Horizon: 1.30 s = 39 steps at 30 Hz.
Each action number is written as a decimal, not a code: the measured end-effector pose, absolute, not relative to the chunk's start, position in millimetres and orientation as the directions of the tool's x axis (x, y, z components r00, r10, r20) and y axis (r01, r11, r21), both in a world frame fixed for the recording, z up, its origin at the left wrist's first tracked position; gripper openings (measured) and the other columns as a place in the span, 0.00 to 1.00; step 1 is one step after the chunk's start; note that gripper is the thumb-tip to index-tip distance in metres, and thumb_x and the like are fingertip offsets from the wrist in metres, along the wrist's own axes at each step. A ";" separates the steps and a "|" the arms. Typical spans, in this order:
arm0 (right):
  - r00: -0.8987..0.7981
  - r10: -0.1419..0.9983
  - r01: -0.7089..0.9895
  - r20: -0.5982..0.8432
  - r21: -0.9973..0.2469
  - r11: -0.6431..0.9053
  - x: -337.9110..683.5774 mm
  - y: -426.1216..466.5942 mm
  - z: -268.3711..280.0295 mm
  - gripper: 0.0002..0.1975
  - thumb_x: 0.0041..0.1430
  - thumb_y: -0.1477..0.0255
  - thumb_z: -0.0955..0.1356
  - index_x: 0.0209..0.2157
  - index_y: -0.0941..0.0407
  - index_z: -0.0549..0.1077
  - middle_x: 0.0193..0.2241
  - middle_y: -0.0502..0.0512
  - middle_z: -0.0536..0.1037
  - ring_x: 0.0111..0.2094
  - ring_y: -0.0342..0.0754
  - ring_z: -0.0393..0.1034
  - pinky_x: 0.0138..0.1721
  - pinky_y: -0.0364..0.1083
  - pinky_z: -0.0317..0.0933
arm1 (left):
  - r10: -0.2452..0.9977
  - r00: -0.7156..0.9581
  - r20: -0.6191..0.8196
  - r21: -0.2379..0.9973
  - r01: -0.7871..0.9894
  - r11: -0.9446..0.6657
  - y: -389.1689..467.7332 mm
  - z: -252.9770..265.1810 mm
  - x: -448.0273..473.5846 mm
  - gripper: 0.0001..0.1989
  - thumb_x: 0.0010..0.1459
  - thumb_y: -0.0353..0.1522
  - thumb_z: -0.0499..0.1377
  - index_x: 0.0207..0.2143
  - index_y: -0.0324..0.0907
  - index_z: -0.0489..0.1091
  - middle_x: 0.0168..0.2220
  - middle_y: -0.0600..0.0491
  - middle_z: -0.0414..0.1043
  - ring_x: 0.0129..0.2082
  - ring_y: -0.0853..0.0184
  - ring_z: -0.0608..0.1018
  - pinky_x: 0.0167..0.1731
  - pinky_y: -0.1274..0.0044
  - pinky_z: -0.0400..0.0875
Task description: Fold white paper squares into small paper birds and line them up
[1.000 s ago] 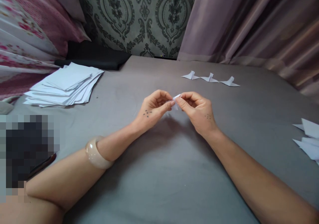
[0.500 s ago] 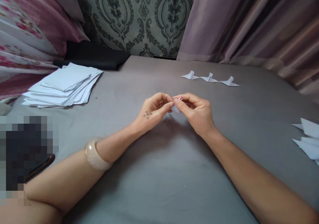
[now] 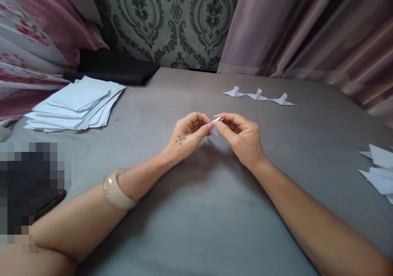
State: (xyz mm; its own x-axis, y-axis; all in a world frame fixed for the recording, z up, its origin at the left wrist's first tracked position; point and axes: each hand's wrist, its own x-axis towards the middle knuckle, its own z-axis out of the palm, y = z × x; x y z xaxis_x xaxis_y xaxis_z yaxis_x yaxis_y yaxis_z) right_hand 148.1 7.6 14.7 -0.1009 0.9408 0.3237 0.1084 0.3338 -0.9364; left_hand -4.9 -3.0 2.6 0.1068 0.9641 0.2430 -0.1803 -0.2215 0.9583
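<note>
Between both hands, just above the grey sheet, is a small folded piece of white paper. My left hand pinches its left side between thumb and fingers. On the other side my right hand grips it, thumb against the upper part. The fingers cover much of the paper, so its full shape is hidden. Beyond the hands, three folded paper birds stand in a row on the sheet.
At the left lies a stack of white paper, with a black folded cloth behind it. More folded white paper pieces lie at the right edge. Curtains and a patterned wall border the grey surface.
My left fingertips have parted slightly from the right ones, and more of the folded paper's upper edge shows between them. Both hands keep hold of it.
</note>
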 end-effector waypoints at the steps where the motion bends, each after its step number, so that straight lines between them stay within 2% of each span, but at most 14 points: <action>1: -0.100 0.942 0.104 0.322 -0.938 0.331 148.0 7.3 15.4 0.06 0.53 0.69 0.72 0.34 0.55 0.78 0.29 0.50 0.80 0.30 0.43 0.73 0.33 0.45 0.68 | 0.963 0.108 0.246 0.957 -0.183 -0.224 -3.1 2.7 -4.7 0.11 0.55 0.36 0.65 0.32 0.37 0.69 0.31 0.54 0.71 0.32 0.73 0.74 0.36 0.78 0.72; 11: -0.068 0.942 0.118 0.329 -0.935 0.335 147.1 7.4 15.2 0.03 0.52 0.70 0.71 0.29 0.55 0.77 0.29 0.51 0.81 0.29 0.43 0.73 0.31 0.44 0.67 | 0.954 0.105 0.281 0.947 -0.193 -0.258 -4.0 0.2 -4.2 0.11 0.54 0.35 0.67 0.34 0.38 0.71 0.33 0.53 0.73 0.34 0.71 0.75 0.39 0.76 0.71; 20: -0.073 0.925 0.126 0.372 -0.917 0.378 144.6 5.3 12.8 0.02 0.51 0.72 0.71 0.26 0.55 0.74 0.24 0.48 0.77 0.28 0.43 0.73 0.31 0.44 0.68 | 0.966 0.129 0.226 0.966 -0.156 -0.206 -6.7 2.0 -3.5 0.13 0.53 0.38 0.67 0.31 0.38 0.70 0.30 0.54 0.71 0.33 0.70 0.74 0.38 0.75 0.71; 23: -0.076 0.919 0.121 0.388 -0.911 0.394 144.9 5.5 12.0 0.02 0.51 0.72 0.71 0.28 0.55 0.74 0.25 0.48 0.77 0.29 0.43 0.73 0.32 0.44 0.68 | 0.964 0.139 0.226 0.965 -0.164 -0.203 -7.5 2.7 -3.6 0.13 0.53 0.38 0.66 0.32 0.38 0.70 0.31 0.53 0.71 0.33 0.70 0.74 0.39 0.75 0.71; 27: -0.095 0.906 0.107 0.413 -0.900 0.422 145.1 5.3 12.3 0.06 0.51 0.72 0.71 0.34 0.54 0.75 0.29 0.48 0.77 0.31 0.43 0.73 0.35 0.45 0.69 | 0.964 0.144 0.225 0.965 -0.166 -0.201 -8.0 2.5 -4.1 0.13 0.54 0.37 0.66 0.32 0.37 0.69 0.31 0.53 0.71 0.33 0.70 0.74 0.39 0.75 0.72; 31: -0.095 0.913 0.148 0.396 -0.902 0.406 144.0 3.1 15.3 0.02 0.52 0.71 0.70 0.30 0.53 0.75 0.29 0.49 0.78 0.33 0.45 0.73 0.37 0.47 0.70 | 0.961 0.148 0.233 0.964 -0.165 -0.209 -8.1 2.3 -3.6 0.13 0.54 0.38 0.66 0.32 0.38 0.69 0.31 0.53 0.71 0.33 0.70 0.74 0.39 0.75 0.72; 39: -0.064 0.916 0.150 0.396 -0.904 0.401 141.9 1.2 15.7 0.01 0.52 0.71 0.71 0.30 0.53 0.75 0.29 0.49 0.78 0.32 0.45 0.73 0.37 0.47 0.69 | 0.966 0.137 0.220 0.965 -0.172 -0.196 -8.5 4.3 -3.1 0.13 0.53 0.38 0.66 0.31 0.39 0.68 0.30 0.54 0.71 0.32 0.71 0.74 0.37 0.76 0.71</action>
